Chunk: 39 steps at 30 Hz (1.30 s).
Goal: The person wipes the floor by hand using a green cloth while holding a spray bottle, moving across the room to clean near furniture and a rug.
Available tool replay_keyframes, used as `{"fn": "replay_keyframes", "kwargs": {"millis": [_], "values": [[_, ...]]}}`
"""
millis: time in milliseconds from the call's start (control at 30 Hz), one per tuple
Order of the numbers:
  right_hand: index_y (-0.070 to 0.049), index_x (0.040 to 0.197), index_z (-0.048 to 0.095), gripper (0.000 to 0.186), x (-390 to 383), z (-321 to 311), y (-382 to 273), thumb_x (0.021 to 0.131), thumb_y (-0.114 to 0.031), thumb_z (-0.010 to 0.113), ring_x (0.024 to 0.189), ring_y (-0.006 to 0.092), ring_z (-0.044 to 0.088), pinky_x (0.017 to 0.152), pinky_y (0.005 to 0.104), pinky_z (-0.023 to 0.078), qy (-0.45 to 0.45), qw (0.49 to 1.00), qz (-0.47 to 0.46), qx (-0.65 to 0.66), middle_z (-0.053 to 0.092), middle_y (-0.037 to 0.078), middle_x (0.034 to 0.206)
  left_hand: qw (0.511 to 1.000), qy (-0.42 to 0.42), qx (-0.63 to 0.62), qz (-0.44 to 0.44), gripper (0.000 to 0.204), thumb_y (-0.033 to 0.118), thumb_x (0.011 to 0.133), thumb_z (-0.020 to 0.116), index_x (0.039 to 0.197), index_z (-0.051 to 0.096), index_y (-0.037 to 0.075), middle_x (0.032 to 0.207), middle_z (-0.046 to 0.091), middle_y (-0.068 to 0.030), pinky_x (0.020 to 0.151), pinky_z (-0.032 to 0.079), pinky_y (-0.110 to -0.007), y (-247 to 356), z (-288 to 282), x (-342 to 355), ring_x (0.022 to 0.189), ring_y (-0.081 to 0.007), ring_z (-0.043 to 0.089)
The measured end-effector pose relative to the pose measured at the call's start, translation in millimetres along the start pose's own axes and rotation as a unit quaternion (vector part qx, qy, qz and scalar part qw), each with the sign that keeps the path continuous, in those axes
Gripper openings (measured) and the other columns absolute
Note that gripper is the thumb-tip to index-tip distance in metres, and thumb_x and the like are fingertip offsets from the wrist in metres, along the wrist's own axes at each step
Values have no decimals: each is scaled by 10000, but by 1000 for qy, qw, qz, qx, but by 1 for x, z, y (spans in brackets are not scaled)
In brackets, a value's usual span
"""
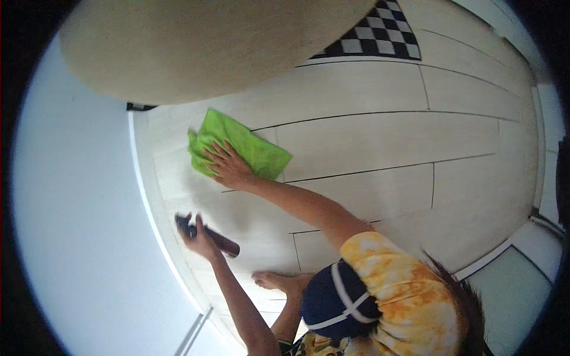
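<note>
A bright green cloth [261, 151] lies spread on the pale plank-patterned floor, its left edge bunched up. My right hand [231, 169] rests flat on it with the fingers apart, the arm stretched across from the right. Lower down on the left, my left hand [200, 238] is wrapped round a dark spray bottle [224, 243]. The bottle is tilted over, its black head near the wall and its reddish-brown body toward me. Motion blurs the fingers at the bottle's head, so I cannot tell whether they press the trigger.
A large rounded beige piece [196, 47] overhangs the floor at the top. Behind it shows a black-and-white checkered mat [380, 32]. A white wall [77, 196] runs along the left. My bare foot [276, 281] is near the bottle, beside a navy rounded thing with white bands [332, 296].
</note>
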State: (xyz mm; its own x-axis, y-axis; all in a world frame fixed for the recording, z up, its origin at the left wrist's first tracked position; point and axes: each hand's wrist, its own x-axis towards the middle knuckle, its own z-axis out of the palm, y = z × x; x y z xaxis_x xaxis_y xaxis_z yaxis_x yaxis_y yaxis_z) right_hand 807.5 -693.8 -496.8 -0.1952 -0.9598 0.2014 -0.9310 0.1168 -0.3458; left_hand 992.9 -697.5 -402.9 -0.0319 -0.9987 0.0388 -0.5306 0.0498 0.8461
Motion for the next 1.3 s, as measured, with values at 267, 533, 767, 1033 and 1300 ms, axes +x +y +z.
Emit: {"fn": "replay_keyframes", "kwargs": {"millis": [267, 533, 767, 1033, 1300], "values": [[-46, 1316, 411, 553, -258, -78, 140, 860, -299, 594, 1325, 351, 257, 1078, 440, 226, 31, 925, 361, 109, 319, 181, 1411, 971, -89, 215, -60, 820, 379, 608, 822, 1283, 470, 73, 763, 614, -88, 632, 464, -310, -6, -43, 102, 665, -162, 573], [-146, 1386, 348, 743, -275, -118, 304, 853, -664, 344, 1244, 416, 362, 987, 579, 258, 141, 673, 698, -199, 425, 212, 1336, 981, -191, -17, -18, 718, 72, 693, 759, 1327, 424, 107, 964, 646, -71, 584, 498, -241, 18, -110, 110, 664, -96, 566], [-48, 1423, 207, 838, 82, 30, 18, 853, -637, 381, 1378, 339, 73, 1102, 479, -8, 20, 943, 332, 30, 164, 203, 1471, 975, 56, -167, -133, 842, 134, 651, 749, 1368, 320, 33, 1021, 580, -102, 588, 467, -236, -35, -232, 18, 653, -123, 551], [-40, 1379, 311, 589, 232, 117, -178, 931, -422, 333, 1354, 332, 185, 1115, 498, 57, 25, 997, 66, -15, 283, 184, 1428, 974, 67, -180, -123, 962, 360, 586, 831, 1325, 338, -8, 985, 592, -91, 581, 499, -252, -48, -228, 38, 631, -144, 593], [-71, 1253, 478, 545, -64, 8, -92, 806, -328, 656, 1361, 377, 122, 1110, 500, 65, -141, 954, 199, 174, 268, 216, 1414, 973, -76, -217, -23, 876, 419, 673, 721, 1333, 341, -15, 1004, 607, -82, 700, 506, -307, -28, -175, 92, 586, -145, 601]]}}
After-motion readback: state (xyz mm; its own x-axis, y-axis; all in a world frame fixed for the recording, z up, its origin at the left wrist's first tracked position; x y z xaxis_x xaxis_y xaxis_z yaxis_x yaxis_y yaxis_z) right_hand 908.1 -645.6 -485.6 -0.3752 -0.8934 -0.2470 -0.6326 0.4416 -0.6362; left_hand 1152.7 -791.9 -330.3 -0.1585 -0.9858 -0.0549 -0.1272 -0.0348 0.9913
